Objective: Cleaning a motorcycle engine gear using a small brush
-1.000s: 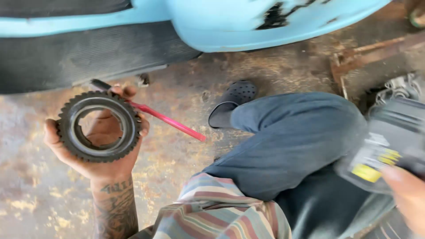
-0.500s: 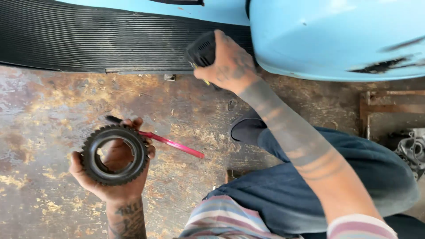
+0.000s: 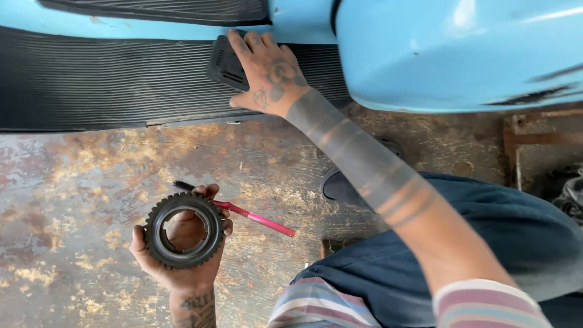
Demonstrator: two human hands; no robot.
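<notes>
Rusty floor below, left hand (image 3: 182,255) cradles gear (image 3: 184,230) and brush (image 3: 243,212) loosely, which could slip; right hand (image 3: 267,76) presses, fingers spread, on a black box (image 3: 226,64).

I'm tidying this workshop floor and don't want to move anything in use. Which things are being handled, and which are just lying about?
In hand:
- toothed gear ring, held in the left hand
- pink-handled brush, gripped in that same hand
- black box-like object, under the right hand on the ribbed black mat

Lying about:
- wooden frame on the floor
- dark shoe
</notes>
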